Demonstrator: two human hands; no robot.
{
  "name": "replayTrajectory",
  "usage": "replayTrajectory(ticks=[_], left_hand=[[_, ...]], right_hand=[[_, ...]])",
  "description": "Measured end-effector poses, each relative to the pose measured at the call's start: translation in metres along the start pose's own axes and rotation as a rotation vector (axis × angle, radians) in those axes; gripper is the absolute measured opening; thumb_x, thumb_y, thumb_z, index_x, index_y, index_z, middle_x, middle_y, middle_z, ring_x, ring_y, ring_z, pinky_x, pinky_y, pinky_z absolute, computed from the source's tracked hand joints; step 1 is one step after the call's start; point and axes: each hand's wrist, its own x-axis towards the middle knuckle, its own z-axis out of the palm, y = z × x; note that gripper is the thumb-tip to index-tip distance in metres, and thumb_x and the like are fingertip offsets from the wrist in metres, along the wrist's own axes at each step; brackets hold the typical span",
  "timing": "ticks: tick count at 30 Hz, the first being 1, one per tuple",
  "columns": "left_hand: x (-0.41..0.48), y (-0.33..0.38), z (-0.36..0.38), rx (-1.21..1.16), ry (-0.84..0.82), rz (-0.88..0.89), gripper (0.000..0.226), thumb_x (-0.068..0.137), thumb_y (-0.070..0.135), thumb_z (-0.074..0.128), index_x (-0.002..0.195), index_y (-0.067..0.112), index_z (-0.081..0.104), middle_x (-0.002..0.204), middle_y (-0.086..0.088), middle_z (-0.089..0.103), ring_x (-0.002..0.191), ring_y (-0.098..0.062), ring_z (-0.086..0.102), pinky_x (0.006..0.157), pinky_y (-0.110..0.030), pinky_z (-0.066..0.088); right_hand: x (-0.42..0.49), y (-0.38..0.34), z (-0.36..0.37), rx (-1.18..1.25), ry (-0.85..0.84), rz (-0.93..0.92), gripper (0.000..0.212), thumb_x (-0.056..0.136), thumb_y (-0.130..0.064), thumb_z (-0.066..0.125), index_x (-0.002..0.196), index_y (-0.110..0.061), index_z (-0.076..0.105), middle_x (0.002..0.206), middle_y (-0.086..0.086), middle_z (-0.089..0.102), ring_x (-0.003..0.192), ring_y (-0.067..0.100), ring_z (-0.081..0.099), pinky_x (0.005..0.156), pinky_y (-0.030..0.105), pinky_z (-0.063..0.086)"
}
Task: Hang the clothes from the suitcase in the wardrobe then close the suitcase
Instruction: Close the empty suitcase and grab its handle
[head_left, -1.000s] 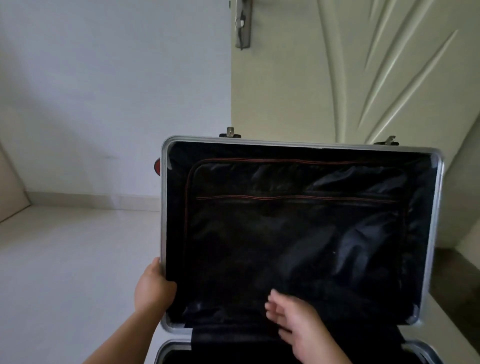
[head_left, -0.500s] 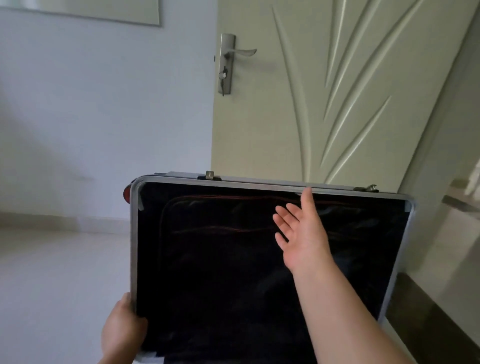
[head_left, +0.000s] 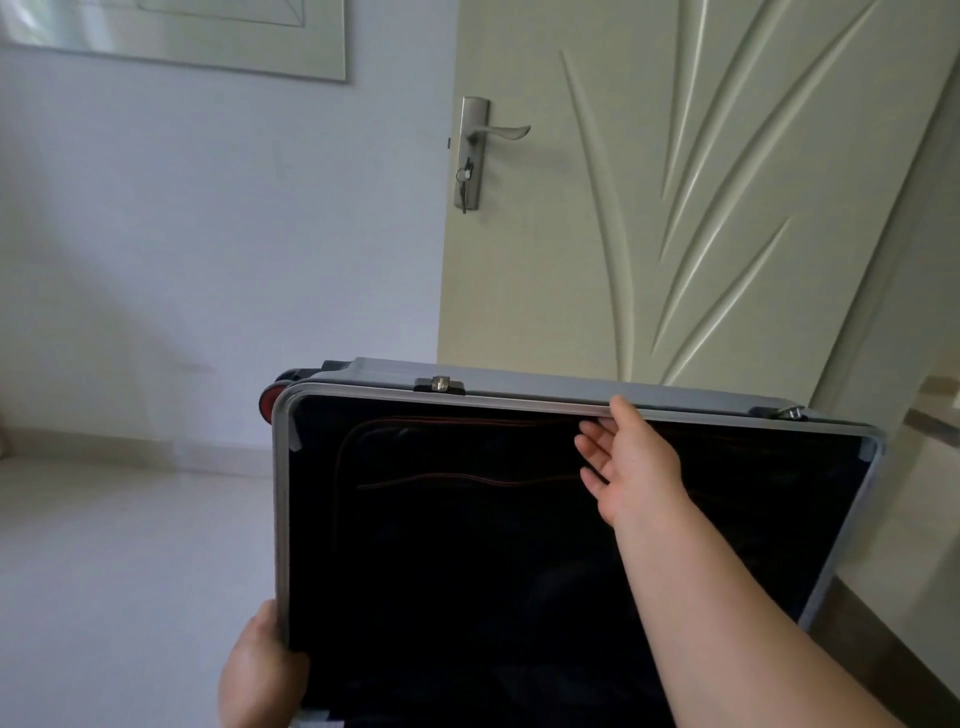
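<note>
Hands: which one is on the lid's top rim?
The right hand, thumb on the top rim of the suitcase lid; the left hand grips its left edge, low down.

Far right, a pale green door (head_left: 675, 218) carved with curved grooves; a key (head_left: 464, 193) hangs below its silver lever handle (head_left: 500, 131). Far left, a pale framed picture (head_left: 208, 47).
</note>
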Motion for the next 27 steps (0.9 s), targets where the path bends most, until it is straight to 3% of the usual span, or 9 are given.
replayTrajectory(ticks=[3, 6, 8, 12, 15, 18, 23, 25, 27], left_hand=[[0.007, 0.003, -0.01, 0.047, -0.131, -0.036, 0.04, 0.064, 0.006, 0.061, 0.104, 0.009, 0.054, 0.102, -0.018, 0.066, 0.097, -0.035, 0.062, 0.071, -0.034, 0.043], [0.013, 0.017, -0.031, 0.013, -0.136, -0.014, 0.084, 0.053, 0.027, 0.082, 0.126, 0.009, 0.046, 0.132, -0.016, 0.051, 0.118, -0.03, 0.052, 0.097, -0.045, 0.044], [0.003, 0.041, -0.053, 0.065, 0.093, 0.109, 0.105, 0.063, 0.036, 0.083, 0.145, 0.011, 0.022, 0.155, -0.01, 0.018, 0.143, -0.024, 0.019, 0.116, -0.046, 0.017], [-0.027, 0.105, -0.093, -0.058, 0.549, 0.555, 0.076, 0.086, 0.035, 0.058, 0.146, 0.009, 0.019, 0.158, -0.012, 0.008, 0.146, -0.019, -0.002, 0.116, -0.034, -0.011], [-0.043, 0.161, -0.098, 0.079, 0.574, 0.872, 0.061, 0.09, 0.033, 0.041, 0.144, 0.01, 0.022, 0.155, -0.015, 0.015, 0.146, -0.026, 0.003, 0.117, -0.042, -0.006], [-0.054, 0.217, -0.097, 0.367, 0.537, 1.072, 0.053, 0.091, 0.025, 0.04, 0.141, 0.011, 0.03, 0.154, -0.011, 0.023, 0.145, -0.026, 0.012, 0.115, -0.05, 0.001], [-0.067, 0.263, -0.089, 0.609, 0.333, 1.051, 0.049, 0.093, 0.016, 0.046, 0.141, 0.012, 0.035, 0.145, -0.004, 0.041, 0.14, -0.024, 0.031, 0.116, -0.05, 0.008], [-0.075, 0.262, -0.083, 0.607, 0.235, 1.019, 0.045, 0.095, 0.018, 0.043, 0.139, 0.013, 0.038, 0.136, -0.002, 0.05, 0.13, -0.025, 0.042, 0.112, -0.046, 0.021], [-0.081, 0.257, -0.081, 0.618, 0.183, 1.039, 0.041, 0.088, 0.016, 0.054, 0.128, 0.013, 0.052, 0.115, -0.003, 0.062, 0.107, -0.028, 0.057, 0.094, -0.039, 0.041]], right_hand=[[0.001, 0.0, 0.004, 0.009, 0.003, -0.026, 0.017, 0.091, -0.028, 0.054, 0.079, -0.016, 0.059, 0.077, -0.003, 0.063, 0.071, 0.011, 0.058, 0.098, 0.039, 0.037], [0.001, 0.0, 0.006, 0.001, -0.011, -0.021, 0.017, 0.091, -0.028, 0.053, 0.079, -0.016, 0.057, 0.076, -0.004, 0.063, 0.072, 0.01, 0.058, 0.099, 0.04, 0.037], [0.001, 0.002, 0.006, 0.027, -0.012, -0.016, 0.017, 0.091, -0.028, 0.052, 0.079, -0.017, 0.057, 0.076, -0.004, 0.063, 0.072, 0.01, 0.058, 0.1, 0.041, 0.036], [-0.003, 0.014, 0.011, -0.016, -0.044, -0.002, 0.016, 0.091, -0.029, 0.053, 0.08, -0.018, 0.058, 0.076, -0.005, 0.063, 0.07, 0.009, 0.058, 0.102, 0.039, 0.036], [-0.003, 0.014, 0.014, 0.029, -0.024, -0.012, 0.014, 0.09, -0.027, 0.053, 0.08, -0.018, 0.056, 0.073, -0.005, 0.062, 0.067, 0.009, 0.058, 0.101, 0.04, 0.04], [-0.002, 0.014, 0.011, 0.012, -0.036, -0.018, 0.015, 0.09, -0.027, 0.053, 0.079, -0.018, 0.056, 0.071, -0.005, 0.061, 0.064, 0.009, 0.057, 0.086, 0.034, 0.041], [-0.009, 0.015, -0.003, -0.024, -0.06, 0.0, 0.016, 0.091, -0.028, 0.053, 0.082, -0.016, 0.058, 0.073, -0.005, 0.063, 0.066, 0.009, 0.058, 0.078, 0.029, 0.037], [-0.016, 0.014, -0.007, -0.05, -0.074, 0.005, 0.016, 0.091, -0.03, 0.053, 0.082, -0.017, 0.059, 0.074, -0.005, 0.064, 0.068, 0.009, 0.059, 0.069, 0.027, 0.037], [-0.025, 0.012, -0.011, -0.065, -0.06, 0.033, 0.016, 0.092, -0.031, 0.054, 0.085, -0.017, 0.059, 0.075, -0.004, 0.064, 0.069, 0.01, 0.059, 0.063, 0.026, 0.036]])
